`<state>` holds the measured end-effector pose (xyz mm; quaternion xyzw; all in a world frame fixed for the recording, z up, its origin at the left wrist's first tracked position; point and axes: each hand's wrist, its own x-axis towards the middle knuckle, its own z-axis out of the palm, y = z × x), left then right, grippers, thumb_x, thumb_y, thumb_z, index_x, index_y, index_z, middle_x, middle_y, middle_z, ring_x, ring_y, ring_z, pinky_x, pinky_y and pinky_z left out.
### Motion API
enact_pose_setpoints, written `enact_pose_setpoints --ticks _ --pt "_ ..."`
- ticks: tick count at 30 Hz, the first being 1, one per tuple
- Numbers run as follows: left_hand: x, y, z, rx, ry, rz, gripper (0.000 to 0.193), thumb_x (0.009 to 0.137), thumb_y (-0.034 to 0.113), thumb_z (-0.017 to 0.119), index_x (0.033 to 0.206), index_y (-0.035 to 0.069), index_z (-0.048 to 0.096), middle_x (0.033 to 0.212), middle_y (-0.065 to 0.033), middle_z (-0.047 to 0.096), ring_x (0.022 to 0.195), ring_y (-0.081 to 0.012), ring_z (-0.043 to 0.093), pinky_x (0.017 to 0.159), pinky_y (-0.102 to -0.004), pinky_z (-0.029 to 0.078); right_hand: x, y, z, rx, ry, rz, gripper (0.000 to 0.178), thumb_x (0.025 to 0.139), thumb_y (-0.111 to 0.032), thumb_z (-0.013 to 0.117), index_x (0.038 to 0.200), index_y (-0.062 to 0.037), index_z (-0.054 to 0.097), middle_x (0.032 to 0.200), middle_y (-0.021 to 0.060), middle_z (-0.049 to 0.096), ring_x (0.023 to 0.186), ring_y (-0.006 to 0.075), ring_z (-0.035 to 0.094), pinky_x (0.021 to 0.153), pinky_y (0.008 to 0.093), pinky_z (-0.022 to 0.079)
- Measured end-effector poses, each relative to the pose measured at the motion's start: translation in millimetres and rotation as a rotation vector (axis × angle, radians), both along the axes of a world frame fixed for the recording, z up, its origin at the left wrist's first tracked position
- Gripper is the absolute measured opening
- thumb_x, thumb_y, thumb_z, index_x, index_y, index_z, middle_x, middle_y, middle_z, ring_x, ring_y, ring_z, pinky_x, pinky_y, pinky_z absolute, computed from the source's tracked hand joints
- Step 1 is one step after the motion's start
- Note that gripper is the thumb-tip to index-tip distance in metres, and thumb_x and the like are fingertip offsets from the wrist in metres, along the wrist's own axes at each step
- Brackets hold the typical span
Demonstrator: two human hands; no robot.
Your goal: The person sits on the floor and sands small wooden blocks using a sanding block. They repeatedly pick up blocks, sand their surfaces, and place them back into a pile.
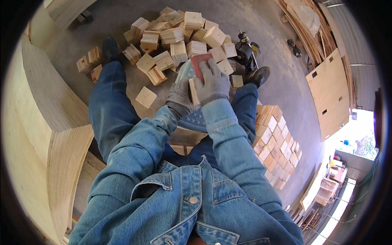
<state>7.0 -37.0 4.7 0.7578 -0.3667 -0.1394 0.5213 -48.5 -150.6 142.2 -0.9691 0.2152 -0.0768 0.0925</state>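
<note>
A small wood block (194, 92) is held between the knees, over a blue bumpy surface (194, 121); whether that surface is touched cannot be told. The block is likely light, hard and stiff, and not easy to break. It is best held by its sides. The red pad (197, 64) is probably light too; whether it is soft cannot be told, and it is best held across its back. The left hand's (180, 92) grip is curled around the block. The right hand's (214, 81) grip is closed on the pad, with its back turned up and its fingers pointed forward. Both arms are stretched forward.
</note>
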Motion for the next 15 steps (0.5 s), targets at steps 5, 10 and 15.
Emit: enact_pose_setpoints --ticks 5,10,15 --pt "-2.7 5.3 6.5 -0.036 0.006 0.003 0.085 0.068 0.042 0.094 0.138 0.013 0.054 0.126 -0.0163 0.065 0.116 -0.0383 0.064 0.104 -0.0492 0.050 -84.6 35.1 5.2 0.045 -0.052 0.074 0.065 0.083 -0.031 0.082 0.144 -0.0166 0.065 0.157 0.0133 0.053 0.133 0.0416 0.057 0.109 0.0563 0.047" --pt "-3.7 9.7 -0.4 -0.048 -0.043 0.038 0.089 0.067 0.043 0.095 0.140 0.014 0.053 0.128 -0.0154 0.065 0.118 -0.0376 0.063 0.106 -0.0492 0.049 -131.2 50.2 -3.7 0.023 -0.139 0.122 0.062 0.079 -0.027 0.083 0.139 -0.0177 0.069 0.153 0.0115 0.055 0.123 0.0404 0.061 0.100 0.0560 0.050" --pt "-5.8 7.2 -4.5 -0.057 -0.121 0.064 0.092 0.067 0.044 0.096 0.142 0.014 0.051 0.130 -0.0145 0.064 0.120 -0.0369 0.063 0.107 -0.0492 0.048 -95.8 35.0 0.1 0.032 -0.083 0.080 0.063 0.082 -0.028 0.082 0.142 -0.0201 0.067 0.156 0.0122 0.055 0.129 0.0416 0.060 0.106 0.0563 0.048"
